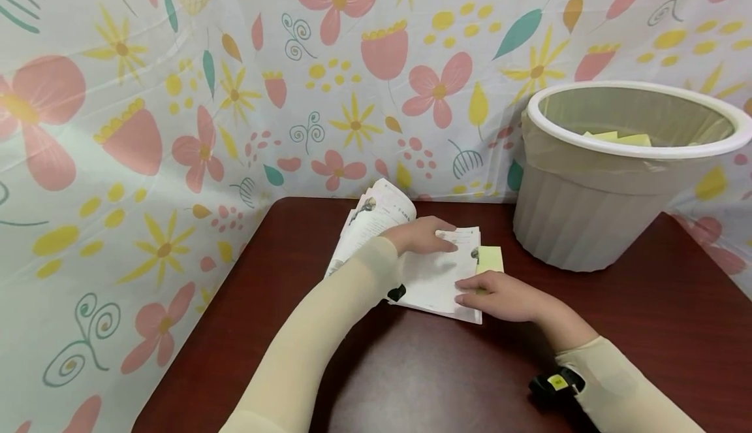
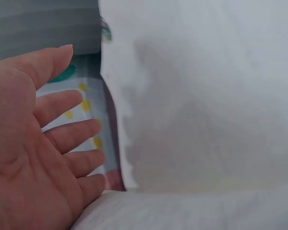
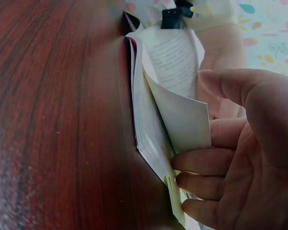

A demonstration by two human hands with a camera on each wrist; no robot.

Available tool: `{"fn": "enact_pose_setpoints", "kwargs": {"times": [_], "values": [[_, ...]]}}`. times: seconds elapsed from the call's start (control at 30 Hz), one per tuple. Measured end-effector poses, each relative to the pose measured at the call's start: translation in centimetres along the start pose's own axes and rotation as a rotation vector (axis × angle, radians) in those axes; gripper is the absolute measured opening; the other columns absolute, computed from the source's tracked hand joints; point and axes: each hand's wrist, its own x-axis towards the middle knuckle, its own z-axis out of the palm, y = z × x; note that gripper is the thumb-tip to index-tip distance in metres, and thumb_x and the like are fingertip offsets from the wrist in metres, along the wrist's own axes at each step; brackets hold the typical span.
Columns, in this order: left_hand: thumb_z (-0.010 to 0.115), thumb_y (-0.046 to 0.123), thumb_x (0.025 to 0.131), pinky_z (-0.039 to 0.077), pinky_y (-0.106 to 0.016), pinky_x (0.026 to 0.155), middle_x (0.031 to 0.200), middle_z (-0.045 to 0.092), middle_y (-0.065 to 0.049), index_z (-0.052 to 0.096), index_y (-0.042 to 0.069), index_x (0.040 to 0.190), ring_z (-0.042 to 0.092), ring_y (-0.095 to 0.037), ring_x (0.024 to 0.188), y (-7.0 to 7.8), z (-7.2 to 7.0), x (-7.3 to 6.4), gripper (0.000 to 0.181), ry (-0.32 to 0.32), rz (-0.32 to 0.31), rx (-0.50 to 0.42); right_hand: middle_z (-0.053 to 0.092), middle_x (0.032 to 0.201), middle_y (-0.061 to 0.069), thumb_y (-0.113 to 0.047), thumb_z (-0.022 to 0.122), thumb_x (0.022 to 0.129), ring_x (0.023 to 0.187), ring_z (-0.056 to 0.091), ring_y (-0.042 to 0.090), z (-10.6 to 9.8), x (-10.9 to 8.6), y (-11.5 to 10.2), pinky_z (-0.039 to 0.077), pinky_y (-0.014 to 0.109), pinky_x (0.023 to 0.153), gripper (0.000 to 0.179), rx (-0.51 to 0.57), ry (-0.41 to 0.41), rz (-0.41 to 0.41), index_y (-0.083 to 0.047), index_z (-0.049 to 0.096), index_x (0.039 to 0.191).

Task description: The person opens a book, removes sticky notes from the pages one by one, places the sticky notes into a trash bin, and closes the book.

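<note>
Left of the bin, I've got the book spread on the table; left hand over its page, right hand at its edge, hands apart, fingers loose.

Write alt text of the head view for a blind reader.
A person's left hand is over an open book while the right hand touches its edge near a yellow slip. A white-rimmed bin stands farther back on the dark red table.

The book is printed too small to read, the bin partly hides yellow paper, and the bench is cut off.
</note>
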Motion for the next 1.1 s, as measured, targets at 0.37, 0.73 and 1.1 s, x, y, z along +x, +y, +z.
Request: {"fn": "enact_pose_setpoints", "kwargs": {"times": [0.37,0.73,1.1], "values": [[0.063,0.053,0.098,0.033,-0.039,0.126,0.163,0.043,0.006,0.044,0.030,0.158,0.037,-0.016,0.153,-0.5,-0.6,-4.8,0.067,-0.002,0.030,0.020,0.065,0.141,0.016,-0.048,0.063,0.100,0.134,0.059,0.032,0.3,0.0,0.0,0.052,0.052,0.106,0.057,-0.005,-0.007,0.019,-0.003,0.068,0.135],[0.062,0.048,0.100,0.025,-0.041,0.129,0.170,0.030,-0.008,0.041,0.024,0.160,0.024,-0.024,0.160,-3.0,-0.3,-9.7,0.067,-0.031,0.049,0.162,0.065,0.141,0.014,-0.047,0.063,0.100,0.133,0.060,0.031,0.3,0.0,-0.2,0.053,0.049,0.104,0.056,-0.018,0.005,0.016,-0.004,0.068,0.135],[0.062,0.043,0.102,0.021,-0.041,0.131,0.172,0.025,-0.010,0.043,0.014,0.158,0.018,-0.030,0.161,-6.5,0.1,-11.4,0.066,0.053,0.056,0.176,0.069,0.136,0.015,-0.043,0.063,0.101,0.132,0.061,0.031,-0.1,0.1,0.1,0.053,0.040,0.101,0.049,-0.013,0.031,0.005,-0.005,0.070,0.132]]}}
